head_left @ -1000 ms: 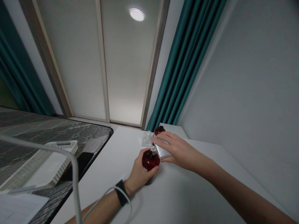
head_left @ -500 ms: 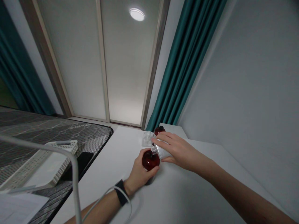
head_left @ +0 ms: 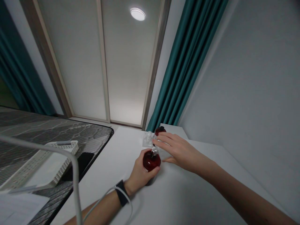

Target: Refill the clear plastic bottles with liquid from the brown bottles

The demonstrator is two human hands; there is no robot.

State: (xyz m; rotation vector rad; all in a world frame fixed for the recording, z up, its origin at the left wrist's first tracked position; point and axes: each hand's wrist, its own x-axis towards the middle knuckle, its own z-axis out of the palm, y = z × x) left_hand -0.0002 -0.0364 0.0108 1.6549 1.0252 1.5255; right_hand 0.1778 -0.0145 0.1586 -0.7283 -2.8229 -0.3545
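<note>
My left hand [head_left: 138, 178] is wrapped round a dark red-brown bottle [head_left: 152, 161] with rounded shoulders, held upright at the white table. My right hand [head_left: 179, 151] grips a clear bottle [head_left: 164, 153] from above. That bottle is tipped to the left, its threaded neck [head_left: 154, 152] at the mouth of the red-brown bottle. Whether liquid flows is too small to tell. Behind my right fingers stands a second red-brown bottle [head_left: 160, 129] with a black top, partly hidden. Left of it lies a clear plastic piece [head_left: 147, 139].
The white table [head_left: 117, 159] reaches back to a teal curtain [head_left: 180, 68] and a grey wall [head_left: 257, 78]. On the left, a white perforated basket [head_left: 28, 170], a black flat object [head_left: 79, 167] and paper [head_left: 21, 207] lie on a patterned grey surface. A pale curved tube [head_left: 75, 175] crosses the lower left.
The clear bottle in my right hand is tipped a little further over the red-brown bottle, and its body looks clearer than before. My left hand has barely moved.
</note>
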